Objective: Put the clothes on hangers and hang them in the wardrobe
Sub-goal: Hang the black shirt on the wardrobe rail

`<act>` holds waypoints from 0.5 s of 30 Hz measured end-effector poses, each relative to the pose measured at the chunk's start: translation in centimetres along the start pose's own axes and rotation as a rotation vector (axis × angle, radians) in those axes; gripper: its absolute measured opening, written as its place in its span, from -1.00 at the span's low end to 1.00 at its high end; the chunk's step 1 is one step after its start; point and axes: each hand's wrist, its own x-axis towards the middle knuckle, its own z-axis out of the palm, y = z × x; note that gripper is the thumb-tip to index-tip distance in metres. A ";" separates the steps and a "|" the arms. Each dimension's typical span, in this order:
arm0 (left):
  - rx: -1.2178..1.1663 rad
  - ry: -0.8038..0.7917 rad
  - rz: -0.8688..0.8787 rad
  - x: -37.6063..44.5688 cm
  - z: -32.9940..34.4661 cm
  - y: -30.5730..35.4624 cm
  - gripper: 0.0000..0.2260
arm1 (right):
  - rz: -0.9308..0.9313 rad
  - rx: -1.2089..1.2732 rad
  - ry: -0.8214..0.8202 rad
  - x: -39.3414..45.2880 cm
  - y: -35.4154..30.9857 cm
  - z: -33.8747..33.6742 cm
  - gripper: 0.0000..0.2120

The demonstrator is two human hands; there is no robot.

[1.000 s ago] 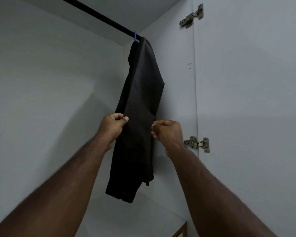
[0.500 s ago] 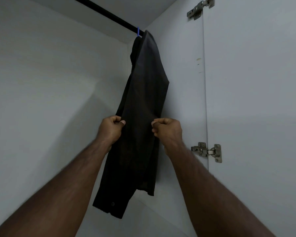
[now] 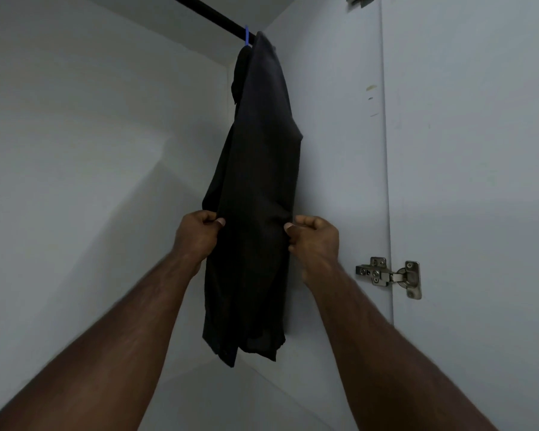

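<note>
The garment (image 3: 255, 194) is hanging from a blue hanger (image 3: 246, 35) on the rail (image 3: 212, 10), tight against the right wall (image 3: 333, 150). The left hand (image 3: 196, 237) and right hand (image 3: 316, 241) are each pinching a side edge, probably straightening it; open room is lying leftward along the rail, none rightward

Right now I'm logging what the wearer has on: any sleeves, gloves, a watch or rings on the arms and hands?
Both forearms are bare up to the frame edge: no sleeves show. The left hand and right hand wear no gloves, and no watch, bracelet or ring shows.
</note>
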 end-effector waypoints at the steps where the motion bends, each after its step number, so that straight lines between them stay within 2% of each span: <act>1: -0.001 -0.016 0.001 0.1 0.1 -0.1 -0.90 | -0.018 -0.011 0.033 0.2 0.0 -0.3 -0.83; 7: 0.039 -0.091 0.000 1.0 1.2 -0.8 -0.83 | -0.112 -0.136 0.186 0.6 -0.4 -1.8 -0.81; 15: 0.050 -0.214 0.041 0.6 3.3 -0.9 -0.91 | -0.249 -0.343 0.354 0.4 -0.5 -3.4 -0.88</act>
